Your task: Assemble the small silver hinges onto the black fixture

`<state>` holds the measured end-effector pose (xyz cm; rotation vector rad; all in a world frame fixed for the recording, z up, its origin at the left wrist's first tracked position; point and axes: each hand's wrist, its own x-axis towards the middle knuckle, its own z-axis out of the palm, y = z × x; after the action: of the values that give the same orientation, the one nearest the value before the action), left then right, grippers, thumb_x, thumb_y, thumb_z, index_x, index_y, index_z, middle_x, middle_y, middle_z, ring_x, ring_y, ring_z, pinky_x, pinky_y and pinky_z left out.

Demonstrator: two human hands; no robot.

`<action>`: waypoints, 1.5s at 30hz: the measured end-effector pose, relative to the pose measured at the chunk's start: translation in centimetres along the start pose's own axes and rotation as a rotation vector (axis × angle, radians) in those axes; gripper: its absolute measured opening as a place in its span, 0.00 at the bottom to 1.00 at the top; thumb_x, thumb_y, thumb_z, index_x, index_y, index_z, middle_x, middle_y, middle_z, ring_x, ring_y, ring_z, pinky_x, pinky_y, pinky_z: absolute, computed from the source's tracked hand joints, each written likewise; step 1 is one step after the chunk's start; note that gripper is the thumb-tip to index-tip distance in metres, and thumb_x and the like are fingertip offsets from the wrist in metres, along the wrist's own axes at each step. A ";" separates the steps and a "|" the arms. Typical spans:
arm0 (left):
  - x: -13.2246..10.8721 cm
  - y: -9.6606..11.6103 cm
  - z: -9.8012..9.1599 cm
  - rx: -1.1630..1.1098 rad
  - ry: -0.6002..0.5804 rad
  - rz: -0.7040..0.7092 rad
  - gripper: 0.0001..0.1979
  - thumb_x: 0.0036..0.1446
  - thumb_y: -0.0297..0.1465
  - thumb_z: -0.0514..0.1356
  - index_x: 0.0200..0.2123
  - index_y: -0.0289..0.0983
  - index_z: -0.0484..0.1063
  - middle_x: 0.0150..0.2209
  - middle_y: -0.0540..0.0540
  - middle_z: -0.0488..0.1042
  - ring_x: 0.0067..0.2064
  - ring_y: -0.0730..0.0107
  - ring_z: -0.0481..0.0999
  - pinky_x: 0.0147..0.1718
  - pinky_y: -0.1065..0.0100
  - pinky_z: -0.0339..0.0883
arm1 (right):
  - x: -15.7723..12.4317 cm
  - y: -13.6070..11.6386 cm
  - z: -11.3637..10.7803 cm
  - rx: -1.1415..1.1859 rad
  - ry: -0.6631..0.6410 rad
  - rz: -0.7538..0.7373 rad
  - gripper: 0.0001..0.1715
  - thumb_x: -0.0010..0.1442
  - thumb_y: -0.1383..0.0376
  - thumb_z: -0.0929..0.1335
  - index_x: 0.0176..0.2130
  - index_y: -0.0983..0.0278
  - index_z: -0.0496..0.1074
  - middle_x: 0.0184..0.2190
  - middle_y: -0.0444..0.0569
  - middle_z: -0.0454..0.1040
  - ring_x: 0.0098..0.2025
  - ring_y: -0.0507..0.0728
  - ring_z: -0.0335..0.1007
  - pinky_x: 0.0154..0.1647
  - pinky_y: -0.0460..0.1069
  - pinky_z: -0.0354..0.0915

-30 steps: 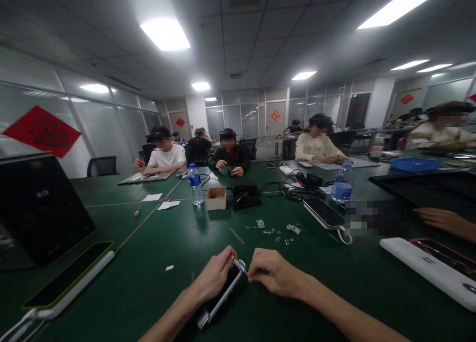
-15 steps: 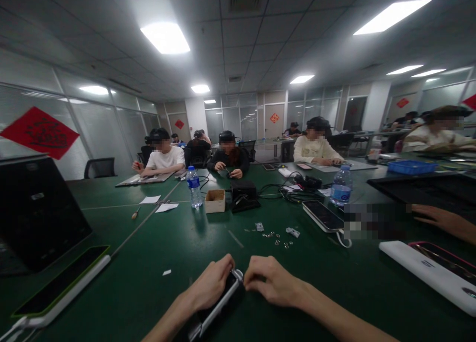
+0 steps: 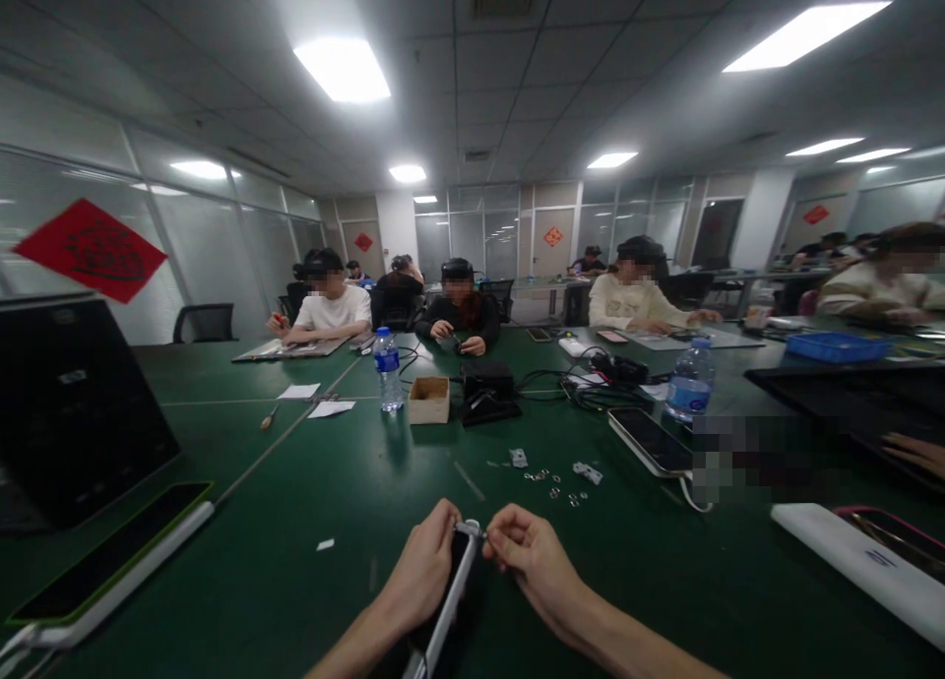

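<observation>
At the left of the desk [image 3: 273,522] lies a green-edged phone [image 3: 110,556], well apart from the work, and nearer in, a white scrap [image 3: 326,544] sits on the green surface. Next comes the person's left hand [image 3: 420,576], its fingers wrapped over the far end of a dark piece with a silver edge [image 3: 452,605], which slants from the middle of the near side down past the bottom of the view. That grasp looks like the anchor, so it ought to be firm and level, the long edge kept from rocking while the corner is worked. Just to the right, the right hand [image 3: 535,561] has its fingers curled in close at that corner (whether they pinch a tiny part there is too small to tell). Light, short movements in line with the corner would serve better than force, and a forearm propped on the desk should calm any shake. Beyond and a little further right, small rings [image 3: 555,493] lie loose between two pale brackets [image 3: 588,473]; sleeves and wrists are best kept clear of them
</observation>
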<state>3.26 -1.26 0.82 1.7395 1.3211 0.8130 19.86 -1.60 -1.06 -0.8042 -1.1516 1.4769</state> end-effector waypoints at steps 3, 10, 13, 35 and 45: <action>0.1 0.0 0.7 -0.050 0.045 -0.007 0.15 0.62 0.41 0.40 0.31 0.40 0.56 0.22 0.54 0.63 0.18 0.72 0.67 0.16 0.73 0.61 | -0.1 0.1 0.4 0.160 0.033 0.036 0.22 0.39 0.55 0.78 0.27 0.65 0.68 0.21 0.44 0.69 0.23 0.50 0.61 0.25 0.45 0.54; 0.4 0.3 2.0 -0.144 0.036 -0.149 0.13 0.64 0.40 0.38 0.34 0.41 0.56 0.21 0.55 0.63 0.15 0.72 0.66 0.12 0.74 0.58 | 0.5 0.2 0.1 0.247 0.043 0.056 0.24 0.38 0.54 0.78 0.27 0.65 0.69 0.20 0.43 0.68 0.22 0.49 0.60 0.25 0.45 0.54; 0.7 0.1 2.0 -0.070 0.086 -0.120 0.12 0.64 0.37 0.38 0.34 0.41 0.56 0.22 0.53 0.65 0.17 0.71 0.67 0.15 0.73 0.60 | 0.8 0.0 -0.6 0.049 0.025 -0.014 0.24 0.41 0.51 0.76 0.28 0.66 0.70 0.21 0.44 0.69 0.23 0.50 0.61 0.26 0.46 0.54; 0.7 1.4 -1.6 0.634 -0.299 0.071 0.12 0.65 0.31 0.40 0.39 0.40 0.61 0.34 0.46 0.71 0.35 0.64 0.69 0.32 0.69 0.59 | 0.0 -3.7 -2.9 -1.113 -0.611 -0.631 0.13 0.56 0.75 0.60 0.32 0.66 0.72 0.27 0.49 0.73 0.32 0.53 0.65 0.37 0.46 0.62; -0.2 2.7 -1.8 0.721 -0.333 0.065 0.10 0.62 0.29 0.43 0.40 0.40 0.62 0.34 0.45 0.70 0.33 0.63 0.69 0.30 0.68 0.58 | -0.6 -4.3 -2.1 -1.454 -0.794 -0.755 0.14 0.55 0.79 0.60 0.32 0.66 0.70 0.29 0.50 0.74 0.34 0.54 0.64 0.41 0.48 0.61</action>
<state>2.89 -1.47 4.05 2.3488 1.4190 0.0384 23.37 -1.71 2.33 -0.4803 -2.8075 0.0552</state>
